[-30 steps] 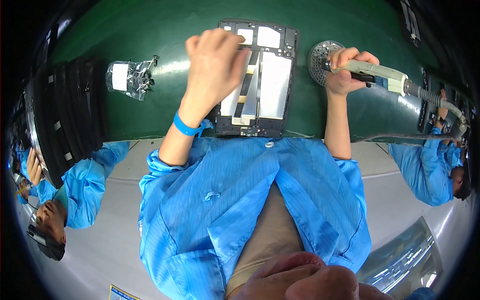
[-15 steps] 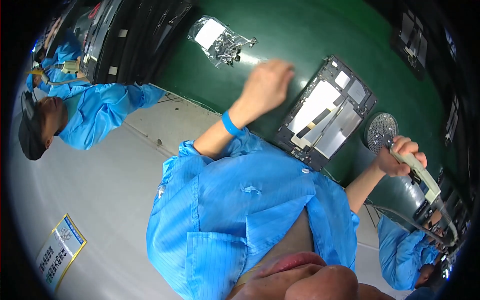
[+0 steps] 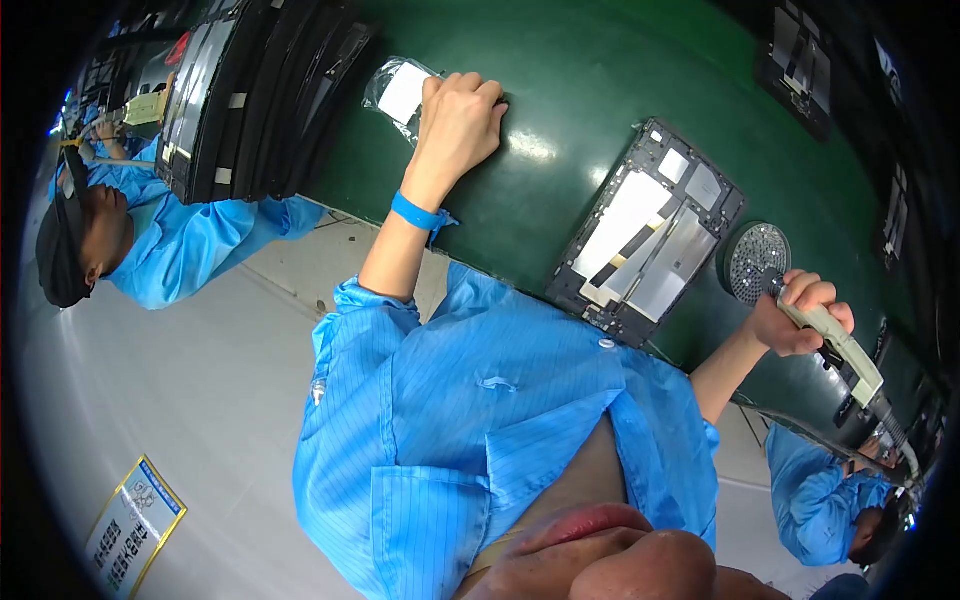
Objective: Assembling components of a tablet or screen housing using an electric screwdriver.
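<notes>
My left hand [image 3: 456, 122], with a blue wristband, reaches far left across the green table mat [image 3: 560, 70]. Its fingers curl down onto the edge of a clear plastic bag [image 3: 398, 92] that holds a white part. What lies under the fingers is hidden. My right hand [image 3: 798, 312] grips a beige electric screwdriver [image 3: 845, 355], its tip beside a round screw tray [image 3: 755, 262]. Between my hands lies an open black tablet chassis [image 3: 645, 235] with white and grey panels inside; neither hand touches it.
A stack of black frames [image 3: 250, 90] stands at the table's left end. One person in blue sits at the left [image 3: 150, 240], another at the lower right [image 3: 825, 500]. More dark parts [image 3: 800, 50] lie at the far side. A yellow and blue floor label [image 3: 130, 525] is below.
My left hand left the tablet chassis and swung left to the plastic bag. The view turned with my head. My right hand kept the screwdriver by the screw tray.
</notes>
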Demonstrator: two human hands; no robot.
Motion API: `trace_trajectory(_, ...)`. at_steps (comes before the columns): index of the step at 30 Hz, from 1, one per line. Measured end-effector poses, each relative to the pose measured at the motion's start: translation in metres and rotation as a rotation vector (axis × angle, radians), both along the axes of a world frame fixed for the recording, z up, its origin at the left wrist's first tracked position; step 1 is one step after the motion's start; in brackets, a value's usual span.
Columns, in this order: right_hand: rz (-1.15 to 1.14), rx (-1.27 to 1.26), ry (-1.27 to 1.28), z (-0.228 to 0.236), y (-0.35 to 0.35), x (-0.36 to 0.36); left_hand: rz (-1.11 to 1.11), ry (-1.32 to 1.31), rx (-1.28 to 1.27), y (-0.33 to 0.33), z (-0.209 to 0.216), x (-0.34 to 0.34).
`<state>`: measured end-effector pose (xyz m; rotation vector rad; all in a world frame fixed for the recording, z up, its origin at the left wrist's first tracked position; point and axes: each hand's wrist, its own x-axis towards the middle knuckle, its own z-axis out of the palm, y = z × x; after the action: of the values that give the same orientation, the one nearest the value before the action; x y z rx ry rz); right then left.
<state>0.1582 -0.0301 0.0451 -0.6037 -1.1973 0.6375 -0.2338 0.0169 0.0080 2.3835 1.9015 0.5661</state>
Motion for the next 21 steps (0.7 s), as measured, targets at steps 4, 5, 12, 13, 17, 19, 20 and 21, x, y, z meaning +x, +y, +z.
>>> trace_trajectory(4,0.018,-0.001,0.021,0.000,0.002,0.000,-0.037,-0.008,0.033,0.002,0.007,0.003)
trace_trajectory(5,0.018,0.000,0.022,0.000,0.002,0.000,-0.037,-0.008,0.034,0.003,0.005,0.001)
trace_trajectory(12,-0.001,0.002,0.029,0.001,0.003,-0.001,-0.031,-0.405,-0.111,0.024,0.018,0.003)
trace_trajectory(13,0.006,0.003,0.033,0.000,0.003,0.000,0.040,-0.638,-0.174,0.026,0.022,0.008)
trace_trajectory(17,0.013,0.006,0.045,0.002,0.004,-0.001,0.032,-1.206,-0.421,0.034,0.016,0.017)
trace_trajectory(19,0.021,0.012,0.058,0.001,0.004,-0.001,-0.027,-1.535,-0.693,0.037,0.016,0.025)
trace_trajectory(20,0.015,0.013,0.055,0.002,0.004,-0.002,-0.033,-1.536,-0.697,0.037,0.015,0.031)
trace_trajectory(21,0.007,0.005,0.054,0.003,0.003,-0.004,-0.042,-1.632,-0.744,0.037,0.014,0.036)
